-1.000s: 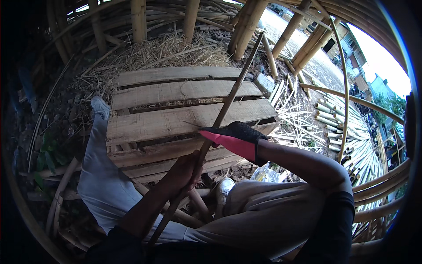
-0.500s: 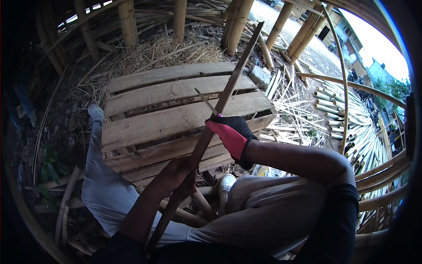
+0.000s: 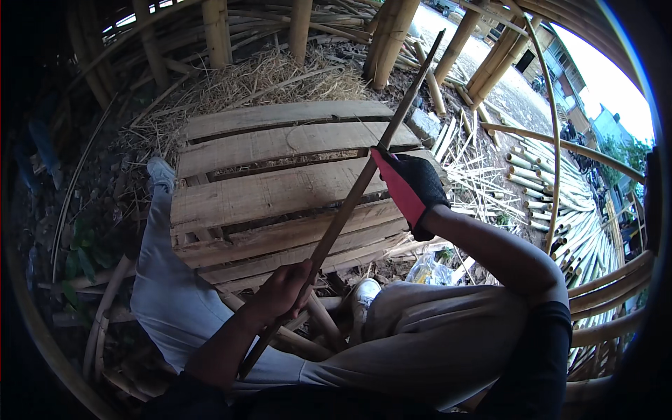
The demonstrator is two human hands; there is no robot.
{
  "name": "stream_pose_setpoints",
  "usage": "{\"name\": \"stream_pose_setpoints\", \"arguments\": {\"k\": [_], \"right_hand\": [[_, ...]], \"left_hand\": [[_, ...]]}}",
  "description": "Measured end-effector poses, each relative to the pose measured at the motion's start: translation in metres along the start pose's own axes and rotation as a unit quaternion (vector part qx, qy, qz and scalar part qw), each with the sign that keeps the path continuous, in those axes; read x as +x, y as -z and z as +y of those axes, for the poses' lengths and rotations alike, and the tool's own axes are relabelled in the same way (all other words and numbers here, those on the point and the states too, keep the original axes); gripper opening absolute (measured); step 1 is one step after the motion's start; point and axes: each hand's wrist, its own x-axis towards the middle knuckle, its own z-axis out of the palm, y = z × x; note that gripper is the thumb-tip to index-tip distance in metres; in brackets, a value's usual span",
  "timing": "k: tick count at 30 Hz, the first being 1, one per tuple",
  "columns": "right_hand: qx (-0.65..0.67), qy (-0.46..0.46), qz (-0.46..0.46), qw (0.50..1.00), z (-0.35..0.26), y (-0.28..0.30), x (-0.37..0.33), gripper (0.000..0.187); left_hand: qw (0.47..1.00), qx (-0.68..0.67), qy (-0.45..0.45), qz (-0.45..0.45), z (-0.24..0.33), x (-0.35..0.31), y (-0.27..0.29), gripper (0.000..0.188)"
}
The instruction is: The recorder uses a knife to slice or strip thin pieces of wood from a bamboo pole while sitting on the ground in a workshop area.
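A long brown bamboo strip (image 3: 343, 213) runs slantwise from my lap, up across the front of a slatted wooden pallet (image 3: 238, 199). My bare left hand (image 3: 283, 290) is wrapped round its lower part, above my left thigh. Higher up, my right hand (image 3: 413, 183), in a pink and black glove, is closed with the thumb side against the strip. A narrow pointed knife blade stuck out of this hand half a second ago; the blade cannot be made out now. The strip's tip rises past the pallet's far right corner.
Dry straw shavings (image 3: 280, 80) lie behind the pallet, near upright bamboo posts (image 3: 383, 52). Pale split strips (image 3: 472, 185) litter the ground to the right, beside stacked bamboo poles (image 3: 560, 196). More poles (image 3: 318, 322) lie between my legs.
My right hand has moved up and to the right along the strip, its arm straightening. The strip has turned edge-on and leans further right. The knife blade has gone from sight.
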Motion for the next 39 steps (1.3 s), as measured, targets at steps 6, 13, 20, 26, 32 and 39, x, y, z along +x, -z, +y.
{"name": "stream_pose_setpoints", "arguments": {"k": [6, 13, 20, 26, 32, 39], "right_hand": [[-0.345, 0.196, -0.181, 0.9, -0.024, -0.017, -0.047, 0.073], [-0.355, 0.259, -0.261, 0.86, -0.02, -0.024, -0.054, 0.072], [-0.36, 0.329, -0.054, 0.871, -0.009, -0.004, -0.009, 0.072], [-0.423, 0.21, -0.17, 0.865, -0.021, -0.02, -0.039, 0.063], [-0.413, 0.175, -0.167, 0.878, -0.025, -0.001, -0.001, 0.074], [-0.404, 0.255, -0.242, 0.844, -0.025, -0.015, -0.031, 0.076]], "left_hand": [[0.988, -0.131, 0.053, -0.056, 0.016, 0.0, -0.003, 0.049], [0.999, -0.045, 0.012, -0.015, 0.004, 0.006, -0.01, 0.051], [0.999, -0.044, -0.005, -0.013, 0.009, 0.0, -0.013, 0.049], [0.997, -0.07, 0.011, -0.025, 0.013, -0.001, -0.017, 0.049], [0.988, -0.141, 0.032, -0.053, 0.009, -0.002, -0.008, 0.054], [0.988, -0.141, 0.054, -0.031, 0.013, 0.002, -0.018, 0.055]]}}
